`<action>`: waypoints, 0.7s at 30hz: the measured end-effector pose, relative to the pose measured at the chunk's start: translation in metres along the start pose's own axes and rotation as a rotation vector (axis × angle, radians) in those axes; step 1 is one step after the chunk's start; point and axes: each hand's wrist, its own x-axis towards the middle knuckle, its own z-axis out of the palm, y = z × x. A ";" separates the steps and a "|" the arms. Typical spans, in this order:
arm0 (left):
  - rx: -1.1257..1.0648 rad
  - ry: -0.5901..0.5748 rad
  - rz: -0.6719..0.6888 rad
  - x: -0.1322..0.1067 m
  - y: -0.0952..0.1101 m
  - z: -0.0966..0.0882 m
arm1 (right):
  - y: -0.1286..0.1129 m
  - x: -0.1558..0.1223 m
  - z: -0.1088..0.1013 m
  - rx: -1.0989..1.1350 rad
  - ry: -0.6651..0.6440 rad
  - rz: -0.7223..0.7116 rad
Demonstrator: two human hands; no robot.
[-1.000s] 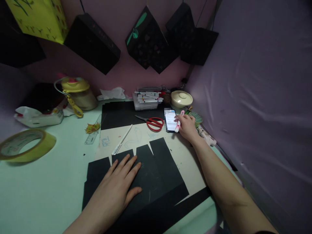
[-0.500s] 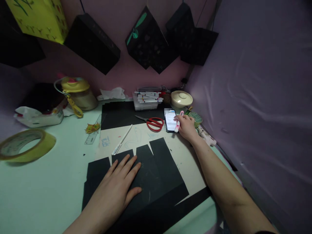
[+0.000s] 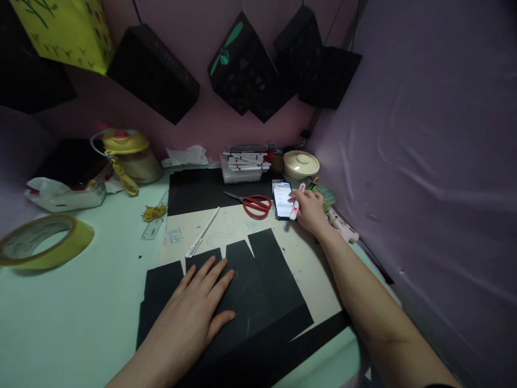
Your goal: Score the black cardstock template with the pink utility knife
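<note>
My left hand (image 3: 197, 307) lies flat with its fingers spread on a sheet of black card (image 3: 258, 291) cut into flaps along its far edge. At the right, my right hand (image 3: 310, 209) is closed around a slim pink-and-white utility knife (image 3: 298, 200). Beneath that hand's fingertips is a phone (image 3: 282, 200) with a lit screen. Red-handled scissors (image 3: 257, 206) rest left of the phone, on black paper and a pale drawn-on sheet (image 3: 226, 223). A white pen (image 3: 203, 231) lies just beyond the black card.
Along the back stand a clear box of markers (image 3: 242, 167), a lidded cream bowl (image 3: 301, 164) and a yellow-lidded cup (image 3: 131, 153). A tape roll (image 3: 46, 241) and a clear ruler (image 3: 153, 226) are at left. Black paper boxes (image 3: 155, 73) hang above. A purple sheet (image 3: 436, 134) covers the right side.
</note>
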 end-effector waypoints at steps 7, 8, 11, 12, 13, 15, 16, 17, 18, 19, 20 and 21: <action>0.002 0.026 0.003 -0.001 -0.001 0.004 | -0.001 0.000 -0.002 -0.003 -0.035 -0.002; 0.009 0.026 0.004 -0.001 -0.001 0.004 | -0.001 0.000 -0.001 -0.002 -0.037 -0.002; 0.018 0.022 0.004 0.000 -0.001 0.004 | 0.001 0.000 0.001 0.004 -0.039 -0.001; 0.014 0.021 0.003 0.000 -0.001 0.003 | 0.002 0.000 0.002 0.003 -0.039 -0.001; 0.008 0.020 0.002 0.000 -0.001 0.003 | 0.002 -0.001 0.003 0.002 -0.041 0.000; -0.009 0.022 0.001 0.000 -0.001 0.003 | 0.003 -0.001 0.004 -0.004 -0.041 0.004; -0.016 0.023 0.002 0.000 -0.001 0.003 | 0.004 -0.001 0.005 -0.004 -0.039 0.007; -0.021 0.025 0.002 0.000 -0.001 0.003 | 0.004 -0.001 0.005 -0.002 -0.036 0.008; -0.024 0.027 0.003 -0.001 -0.001 0.003 | 0.004 -0.001 0.005 0.000 -0.031 0.008; -0.026 0.028 0.004 -0.001 -0.001 0.003 | 0.004 -0.001 0.005 0.001 -0.025 0.008; -0.026 0.030 0.005 -0.001 -0.001 0.003 | 0.004 -0.001 0.004 0.001 -0.018 0.007; -0.022 0.030 0.005 -0.001 -0.001 0.002 | 0.003 0.000 0.004 0.000 -0.013 0.004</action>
